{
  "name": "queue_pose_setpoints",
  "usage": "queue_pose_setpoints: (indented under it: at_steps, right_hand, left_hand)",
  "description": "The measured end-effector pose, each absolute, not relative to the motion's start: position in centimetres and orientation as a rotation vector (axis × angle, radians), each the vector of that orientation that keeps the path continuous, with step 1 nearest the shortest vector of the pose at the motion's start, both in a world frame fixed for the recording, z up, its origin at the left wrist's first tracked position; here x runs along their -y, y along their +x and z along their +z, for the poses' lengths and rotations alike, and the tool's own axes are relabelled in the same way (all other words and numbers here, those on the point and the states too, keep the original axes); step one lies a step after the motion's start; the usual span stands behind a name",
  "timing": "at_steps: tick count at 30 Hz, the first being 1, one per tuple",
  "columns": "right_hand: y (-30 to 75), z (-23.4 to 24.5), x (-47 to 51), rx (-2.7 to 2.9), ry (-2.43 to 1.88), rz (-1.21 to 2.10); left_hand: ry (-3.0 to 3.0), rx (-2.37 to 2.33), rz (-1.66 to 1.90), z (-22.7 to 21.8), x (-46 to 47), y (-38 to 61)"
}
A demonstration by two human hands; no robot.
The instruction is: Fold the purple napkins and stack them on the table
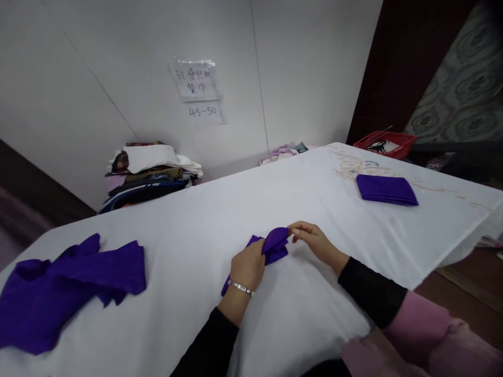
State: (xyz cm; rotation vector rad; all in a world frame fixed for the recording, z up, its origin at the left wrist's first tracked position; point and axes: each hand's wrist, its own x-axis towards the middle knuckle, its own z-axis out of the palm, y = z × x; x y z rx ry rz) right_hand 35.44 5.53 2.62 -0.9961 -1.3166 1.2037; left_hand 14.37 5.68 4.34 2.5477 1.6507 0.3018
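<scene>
A bunched purple cloth napkin [276,244] lies near the front middle of the white-covered table [188,293]. My left hand [247,264], with a silver bracelet at the wrist, grips its middle, hiding part of it. At the napkin's upper right corner, my right hand [312,241] pinches the edge between thumb and fingers. More purple napkins [70,288] lie in a loose, crumpled heap on the left of the table. A neatly folded stack of purple cloth [387,189] rests flat at the far right.
Folded clothes [151,173] are piled beyond the table's far edge at left. A red basket [387,144] with small items stands behind the right corner. Handwritten paper signs [198,86] are taped to the grey wall. Pale embroidery [349,165] marks the tablecloth at right.
</scene>
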Motion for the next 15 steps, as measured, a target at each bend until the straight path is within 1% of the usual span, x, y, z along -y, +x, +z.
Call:
queue_pose_setpoints:
  at_steps: [3,7,11,15]
  right_hand:
    - [36.0,1.9,-6.1,1.371,-1.158,1.046]
    - [36.3,1.6,-6.2,1.380,-1.244,0.968]
    - [35.6,1.8,-5.5,1.623,-1.299,0.909]
    - [34.4,1.7,-4.8,1.968,-1.269,0.700]
  left_hand:
    - [2.629,-1.566,0.207,3.6,-5.8,14.6]
    - [2.704,-1.517,0.097,2.2,-5.5,15.2]
    - [2.696,-1.531,0.071,1.6,-4.7,15.8]
    - [2.658,-1.553,0.075,1.8,-3.7,15.9]
